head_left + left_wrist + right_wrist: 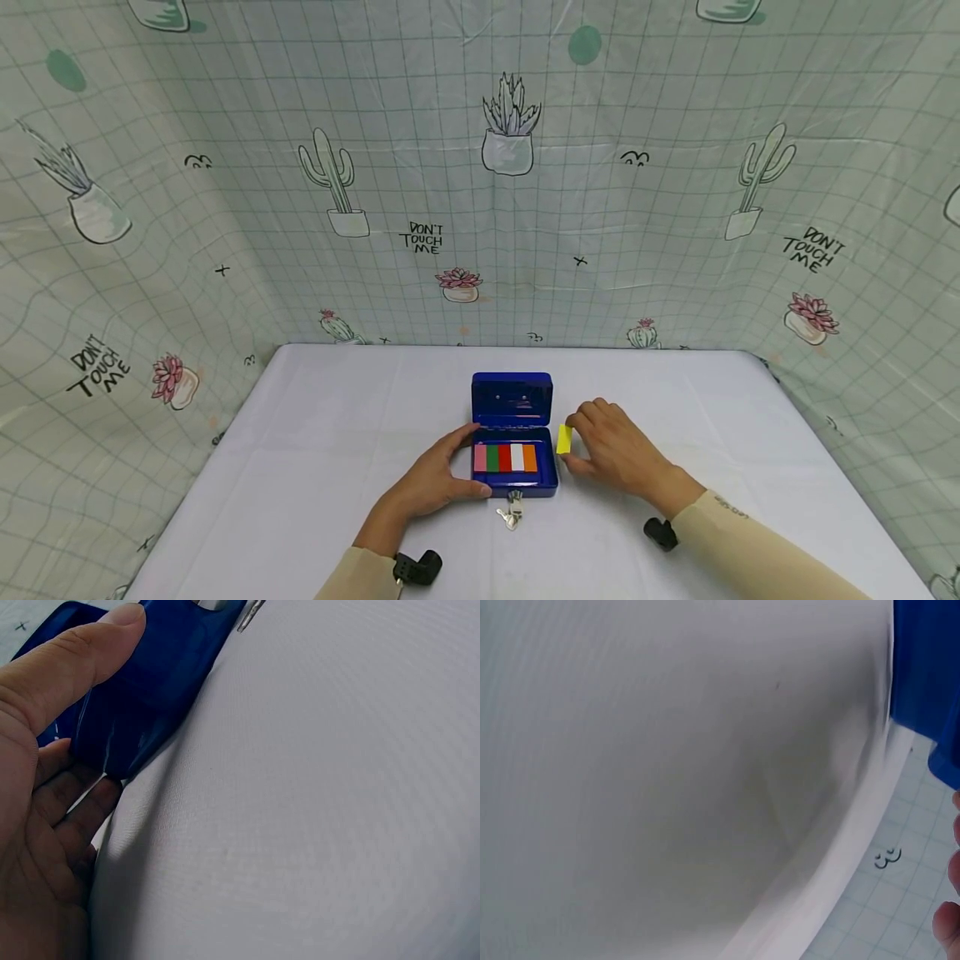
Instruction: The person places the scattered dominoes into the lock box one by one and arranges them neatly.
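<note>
A small blue cash box (513, 479) stands on the table, its lid (512, 400) raised. Inside lies a row of several flat blocks: pink (480, 458), green (492, 458), red (505, 457), white (517, 457) and orange (529, 458). My left hand (435, 479) grips the box's left side, thumb at the front and fingers toward the back; the left wrist view shows the thumb (75, 660) against the blue wall. Just right of the box, my right hand (615, 446) pinches a yellow block (564, 439) upright between thumb and fingers.
Keys (510, 518) hang from the lock at the box's front. White cloth covers the table (337, 417). Behind and at both sides hangs a curtain (420, 167) with a grid and cactus print. Each wrist wears a black camera (417, 568).
</note>
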`<state>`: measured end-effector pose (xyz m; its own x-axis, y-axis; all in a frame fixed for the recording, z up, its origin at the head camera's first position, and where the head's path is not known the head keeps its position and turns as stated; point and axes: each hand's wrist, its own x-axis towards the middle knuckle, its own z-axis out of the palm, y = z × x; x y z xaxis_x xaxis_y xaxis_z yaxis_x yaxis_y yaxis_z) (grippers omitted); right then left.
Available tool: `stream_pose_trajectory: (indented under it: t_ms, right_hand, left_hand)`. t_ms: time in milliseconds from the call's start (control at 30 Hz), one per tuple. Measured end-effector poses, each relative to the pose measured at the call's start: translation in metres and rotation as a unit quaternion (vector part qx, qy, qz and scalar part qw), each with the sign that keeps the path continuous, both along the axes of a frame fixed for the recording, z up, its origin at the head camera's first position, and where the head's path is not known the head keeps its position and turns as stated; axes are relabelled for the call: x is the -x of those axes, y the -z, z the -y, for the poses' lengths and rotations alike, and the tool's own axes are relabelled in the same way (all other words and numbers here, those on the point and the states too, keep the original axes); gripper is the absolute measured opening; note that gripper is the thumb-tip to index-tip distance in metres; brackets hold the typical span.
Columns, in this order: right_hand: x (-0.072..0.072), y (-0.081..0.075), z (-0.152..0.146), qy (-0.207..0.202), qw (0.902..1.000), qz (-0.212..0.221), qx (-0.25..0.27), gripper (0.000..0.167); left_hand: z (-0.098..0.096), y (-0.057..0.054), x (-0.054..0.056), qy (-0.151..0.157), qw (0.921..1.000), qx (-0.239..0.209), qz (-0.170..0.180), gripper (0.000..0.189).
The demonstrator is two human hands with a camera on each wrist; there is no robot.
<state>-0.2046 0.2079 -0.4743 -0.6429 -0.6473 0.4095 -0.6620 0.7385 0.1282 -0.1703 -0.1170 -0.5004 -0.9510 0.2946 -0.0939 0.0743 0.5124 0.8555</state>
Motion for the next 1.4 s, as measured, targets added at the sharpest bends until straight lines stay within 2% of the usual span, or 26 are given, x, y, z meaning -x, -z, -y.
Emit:
stream_pose_trajectory:
  t_ms: [333, 533, 967, 1400]
  right_hand:
    - [-0.006, -0.005, 0.011, -0.02, 0.9998, 0.008, -0.004, 0.047]
    - [-0.007, -0.008, 0.017, -0.024, 0.9993, 0.016, -0.025, 0.047]
    - [-0.009, -0.015, 0.032, -0.02, 0.9976, 0.022, -0.063, 0.045]
    - [-0.009, -0.017, 0.042, 0.004, 0.9967, 0.019, -0.079, 0.042]
  left_hand:
    - [0.001, 0.001, 0.001, 0.005, 1.0, -0.005, -0.003, 0.102]
    - [0.001, 0.001, 0.001, 0.005, 1.0, -0.004, -0.003, 0.101]
    - [0.0, 0.0, -0.001, 0.006, 1.0, -0.007, -0.002, 0.101]
    - [-0.001, -0.002, -0.001, 0.001, 1.0, -0.004, 0.006, 0.101]
